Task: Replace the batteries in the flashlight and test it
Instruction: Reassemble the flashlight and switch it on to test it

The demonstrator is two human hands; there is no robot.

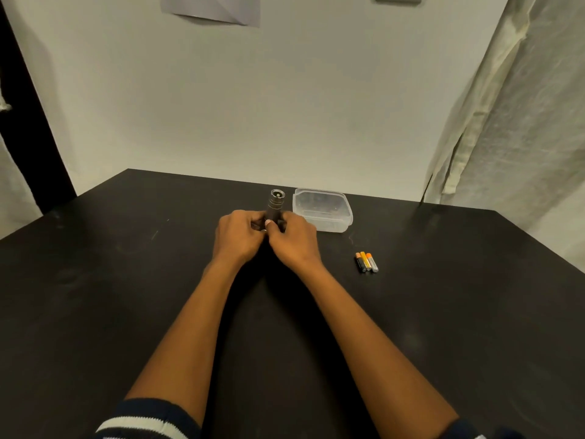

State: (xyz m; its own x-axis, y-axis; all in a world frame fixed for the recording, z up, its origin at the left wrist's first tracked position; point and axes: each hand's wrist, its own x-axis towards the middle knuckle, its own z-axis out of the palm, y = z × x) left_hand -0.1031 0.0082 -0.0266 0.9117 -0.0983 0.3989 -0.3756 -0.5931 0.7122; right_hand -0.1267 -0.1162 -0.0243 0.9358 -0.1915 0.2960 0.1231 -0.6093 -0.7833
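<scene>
- We're gripping the flashlight (276,202) with both hands: left hand (237,236) and right hand (294,240) are curling round its lower body, over the middle of the dark surface (126,296).
- Its head is sticking out beyond our fingers, pointing away from us.
- Three batteries (366,262) are lying side by side to the right.
- A clear plastic container (323,210) is sitting just behind the right hand.

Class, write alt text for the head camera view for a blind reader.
A left hand and right hand grip a dark ridged metal flashlight, wide end up, over a black table. Three orange-tipped batteries lie at right, near a clear plastic box.
</scene>
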